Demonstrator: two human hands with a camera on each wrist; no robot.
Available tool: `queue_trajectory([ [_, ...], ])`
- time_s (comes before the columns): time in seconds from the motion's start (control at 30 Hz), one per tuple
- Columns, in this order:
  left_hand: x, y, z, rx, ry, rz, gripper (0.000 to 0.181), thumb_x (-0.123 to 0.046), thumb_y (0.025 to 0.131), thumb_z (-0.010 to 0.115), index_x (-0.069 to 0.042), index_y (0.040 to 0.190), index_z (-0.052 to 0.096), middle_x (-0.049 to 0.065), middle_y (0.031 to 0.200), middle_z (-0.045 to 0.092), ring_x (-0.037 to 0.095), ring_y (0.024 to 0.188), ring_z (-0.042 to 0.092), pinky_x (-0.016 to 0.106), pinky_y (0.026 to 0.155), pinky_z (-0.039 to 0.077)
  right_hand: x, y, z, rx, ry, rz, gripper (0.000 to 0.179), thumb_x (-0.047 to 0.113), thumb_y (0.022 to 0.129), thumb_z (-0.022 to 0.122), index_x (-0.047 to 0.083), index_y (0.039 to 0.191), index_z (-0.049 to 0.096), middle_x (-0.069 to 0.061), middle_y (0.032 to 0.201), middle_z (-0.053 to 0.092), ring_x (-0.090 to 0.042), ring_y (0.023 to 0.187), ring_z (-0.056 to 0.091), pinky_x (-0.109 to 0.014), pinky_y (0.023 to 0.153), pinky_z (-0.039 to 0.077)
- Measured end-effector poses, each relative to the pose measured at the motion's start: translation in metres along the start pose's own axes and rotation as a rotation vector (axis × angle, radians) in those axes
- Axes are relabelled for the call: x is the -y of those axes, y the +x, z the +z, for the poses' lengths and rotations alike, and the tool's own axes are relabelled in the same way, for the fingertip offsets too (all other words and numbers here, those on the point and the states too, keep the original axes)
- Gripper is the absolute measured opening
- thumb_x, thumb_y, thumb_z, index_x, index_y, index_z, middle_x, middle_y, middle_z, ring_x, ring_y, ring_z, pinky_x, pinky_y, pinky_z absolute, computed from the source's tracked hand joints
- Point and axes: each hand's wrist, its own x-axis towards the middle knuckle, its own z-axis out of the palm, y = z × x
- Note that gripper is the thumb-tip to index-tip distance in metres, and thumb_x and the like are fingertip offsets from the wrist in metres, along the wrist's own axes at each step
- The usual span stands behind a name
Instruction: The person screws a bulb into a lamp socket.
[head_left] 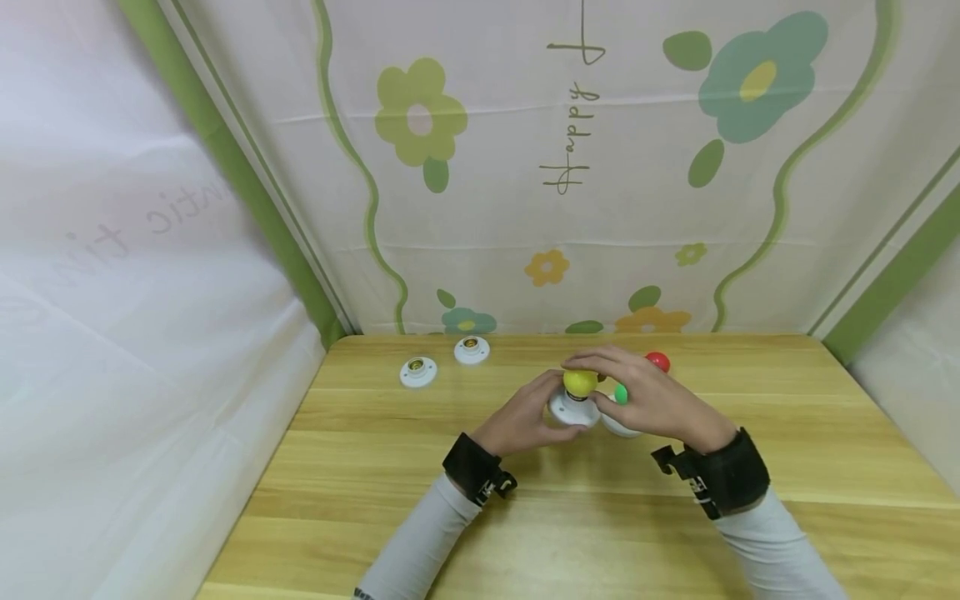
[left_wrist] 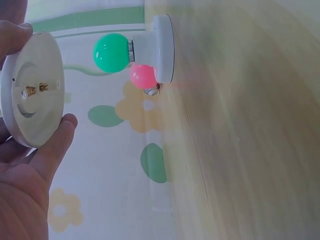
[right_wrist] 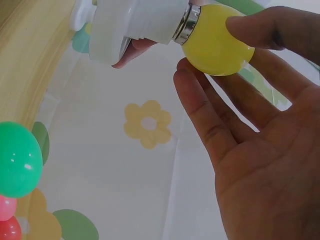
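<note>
My left hand grips a round white lamp socket by its rim and holds it above the table. Its flat underside, with two brass screws, shows in the left wrist view. A yellow light bulb sits in the mouth of this socket, and part of its metal collar is visible. My right hand holds the yellow bulb between thumb and fingers. Beyond the hands, a green bulb is fitted in another white socket standing on the table.
Two bare white sockets stand at the table's back left. A red bulb lies behind the right hand, near the back edge. The wooden table meets a flowered cloth wall, with more cloth at both sides.
</note>
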Motion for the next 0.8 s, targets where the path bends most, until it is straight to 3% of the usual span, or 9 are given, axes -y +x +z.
queue_trajectory([
  [0.3,0.0003,-0.0006,-0.0007,-0.006,0.001,-0.009,0.073,-0.022,0.094,0.085,-0.007,0.154,0.047,0.009,0.148,0.058,0.02,0.136,0.06,0.026,0.114,0.051,0.0005,0.0024,0.002,-0.015,-0.02,0.016,0.045,0.009,0.092,0.081,0.01,0.136,0.069,-0.006,0.138,0.069,-0.021,0.115,0.068,-0.037,0.085,0.063],
  [0.63,0.0008,-0.0016,0.0001,-0.015,0.019,0.016,0.068,-0.023,0.094,0.084,-0.007,0.151,0.05,0.01,0.148,0.058,0.018,0.134,0.062,0.024,0.111,0.052,-0.0001,0.0069,0.0057,-0.06,-0.066,-0.005,0.046,0.021,0.088,0.089,0.008,0.128,0.07,-0.007,0.125,0.071,-0.013,0.095,0.069,-0.029,0.075,0.063],
  [0.8,0.0012,-0.0027,0.0005,-0.016,0.028,0.014,0.068,-0.024,0.094,0.084,-0.007,0.151,0.05,0.009,0.148,0.058,0.017,0.135,0.061,0.021,0.111,0.051,0.0017,0.0063,0.0046,-0.036,-0.078,0.039,0.05,0.026,0.091,0.088,0.008,0.133,0.068,-0.009,0.131,0.069,-0.014,0.096,0.069,-0.031,0.077,0.063],
])
